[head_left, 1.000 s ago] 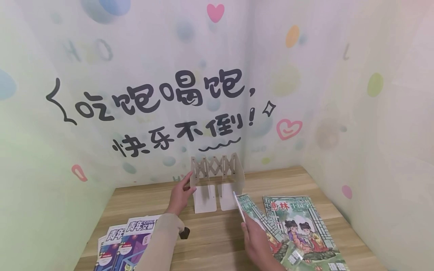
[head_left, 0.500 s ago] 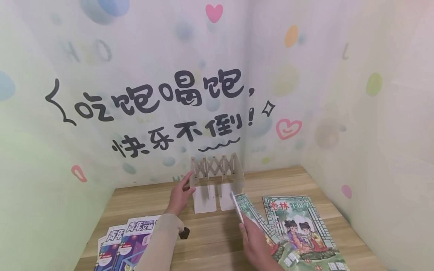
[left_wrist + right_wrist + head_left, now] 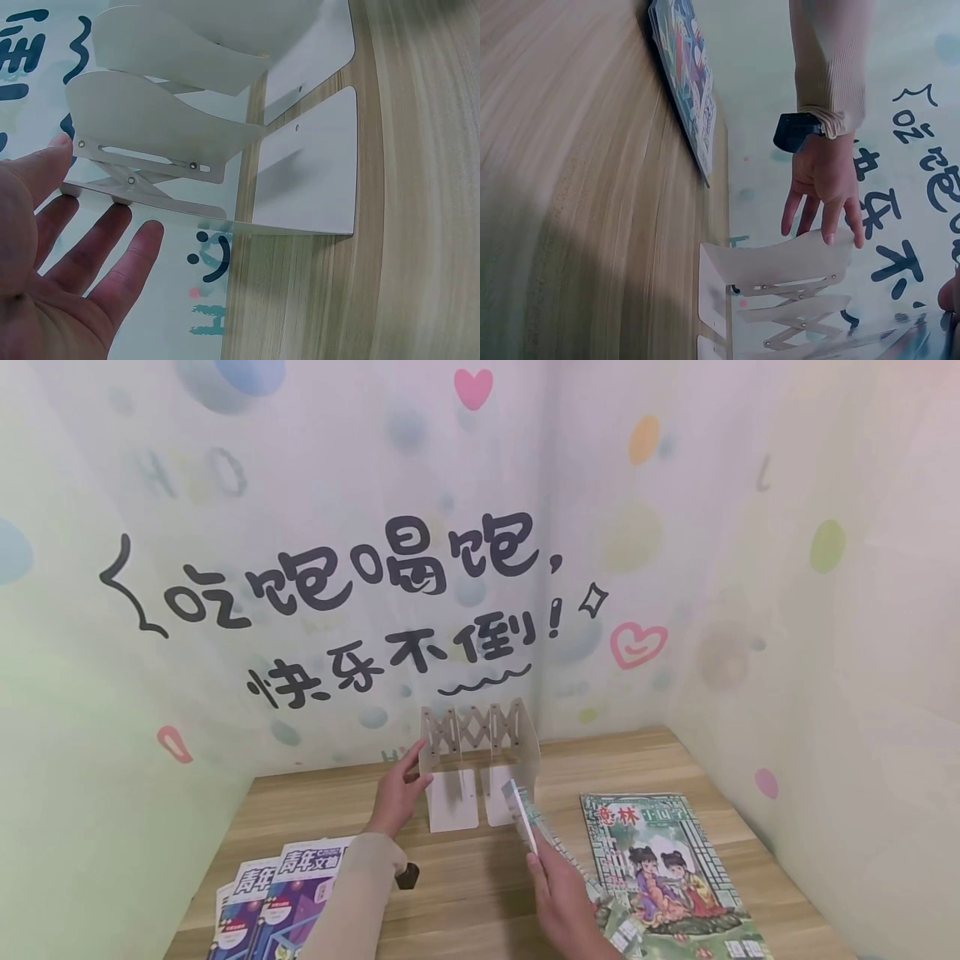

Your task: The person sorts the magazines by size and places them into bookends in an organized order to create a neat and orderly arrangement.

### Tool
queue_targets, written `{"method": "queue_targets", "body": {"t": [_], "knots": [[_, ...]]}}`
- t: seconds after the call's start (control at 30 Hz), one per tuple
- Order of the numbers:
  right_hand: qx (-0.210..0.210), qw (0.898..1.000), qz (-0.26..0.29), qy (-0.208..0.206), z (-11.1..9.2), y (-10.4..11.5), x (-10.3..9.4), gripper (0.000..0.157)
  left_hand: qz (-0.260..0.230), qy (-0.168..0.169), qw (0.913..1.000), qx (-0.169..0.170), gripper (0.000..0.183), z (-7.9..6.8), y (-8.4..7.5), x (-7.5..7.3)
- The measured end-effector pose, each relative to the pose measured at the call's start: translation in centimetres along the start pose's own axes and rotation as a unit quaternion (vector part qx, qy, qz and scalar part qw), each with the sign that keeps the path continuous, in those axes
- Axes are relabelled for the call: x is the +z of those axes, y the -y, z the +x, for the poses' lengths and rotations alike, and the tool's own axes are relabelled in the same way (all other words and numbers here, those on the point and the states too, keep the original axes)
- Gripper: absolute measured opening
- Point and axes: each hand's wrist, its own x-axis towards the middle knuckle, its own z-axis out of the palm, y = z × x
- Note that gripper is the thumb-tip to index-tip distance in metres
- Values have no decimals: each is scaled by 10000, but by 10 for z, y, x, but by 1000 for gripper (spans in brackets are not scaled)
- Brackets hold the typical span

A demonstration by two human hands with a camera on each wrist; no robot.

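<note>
Near the back edge of the desk [image 3: 615,764], my left hand [image 3: 396,797] holds the white rack [image 3: 453,806] by its left end, while my right hand [image 3: 566,902] grips a tilted magazine [image 3: 523,817] before its right part.

Pale decorated walls [image 3: 337,468], black lettering [image 3: 416,556], wood-grain tabletop [image 3: 468,885]

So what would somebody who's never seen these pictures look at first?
Probably the big black writing across the wall, above the table. Next, the pale folding book stand near the wall, with the left hand touching its left end and the right hand gripping a thin magazine. The colorful green magazine lying at the table's right stands out too.
</note>
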Motion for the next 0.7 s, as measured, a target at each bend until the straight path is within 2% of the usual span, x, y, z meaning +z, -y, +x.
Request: {"method": "queue_targets", "body": {"t": [0.17,0.47,0.57,0.7], "knots": [[139,9994,321,20,2,6,0,34,-31,15,10000,-20,67,1,1,-1],[74,9975,640,-298,6,8,5,31,-84,33,9999,-59,68,1,2,0],[-72,9949,885,-476,9,5,7,30,-112,19,9999,-32,68,0,2,-1],[-481,9909,988,-770,14,0,10,28,-62,13,10000,10,67,1,2,-1]]}}
